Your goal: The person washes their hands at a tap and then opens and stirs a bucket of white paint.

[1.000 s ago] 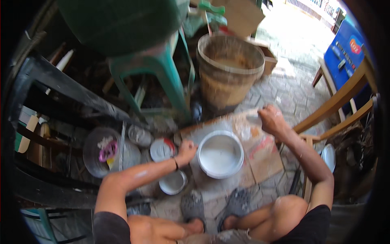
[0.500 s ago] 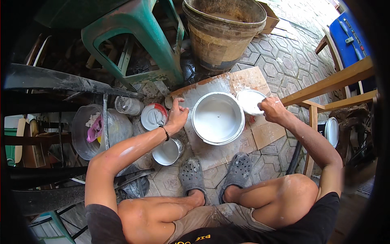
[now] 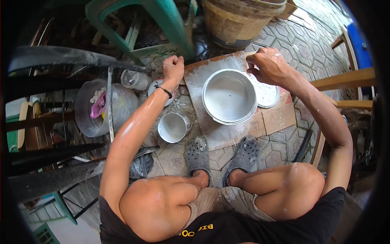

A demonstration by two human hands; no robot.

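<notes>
A white round bucket (image 3: 229,96) of white paint stands on a paint-smeared cardboard sheet (image 3: 215,136) before my feet. Right of it lies a white lid (image 3: 268,96) with thick white paint on it, partly hidden by the bucket and my arm. My right hand (image 3: 270,67) hovers over the lid, close to the bucket's far right rim, fingers curled and nothing visible in them. Beyond the cardboard's left edge, my left hand (image 3: 173,69) is closed into a fist; whatever it may hold is hidden. Below that forearm stands a white paint-coated tub (image 3: 172,127).
At left stand a clear plastic bin (image 3: 91,124) with a pink item in it and a smeared jar (image 3: 135,80). A green plastic stool (image 3: 160,24) and a large dirty bucket (image 3: 239,22) rise behind. Wooden furniture legs (image 3: 345,79) reach in from the right.
My right hand has let go of the lid's edge and risen. The left hand has moved away from me and its fingers have curled in. The whole view has shifted.
</notes>
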